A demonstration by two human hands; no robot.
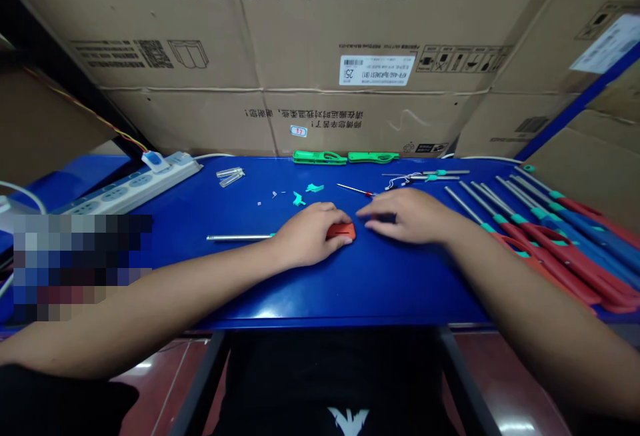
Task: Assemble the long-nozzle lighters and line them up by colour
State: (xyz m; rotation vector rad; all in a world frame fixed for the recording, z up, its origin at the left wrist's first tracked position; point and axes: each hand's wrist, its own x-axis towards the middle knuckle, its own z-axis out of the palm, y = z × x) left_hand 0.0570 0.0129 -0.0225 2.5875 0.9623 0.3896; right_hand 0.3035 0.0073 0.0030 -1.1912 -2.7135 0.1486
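Note:
My left hand (pixel 313 235) is wrapped around the orange handle (pixel 341 231) of a long-nosed lighter. The lighter's metal tube (pixel 235 238) points left along the table, and the middle of it is covered by my hand. Just right of the handle's end is my right hand (pixel 407 216), fingers apart and nothing visible between them. A thin screwdriver (pixel 356 189) with a red part lies behind its fingertips, partly hidden. Beyond my left hand are small turquoise plastic pieces (pixel 299 199), one a trigger-like shape.
Finished-looking red and blue lighters (pixel 545 243) lie on the right. Green handle shells (pixel 320 157) rest against the cardboard (pixel 300 43) at the back. Metal tubes with wires (pixel 425 176) lie behind my right hand. Clear small tanks (pixel 231 176) and a power strip (pixel 135 184) are leftward.

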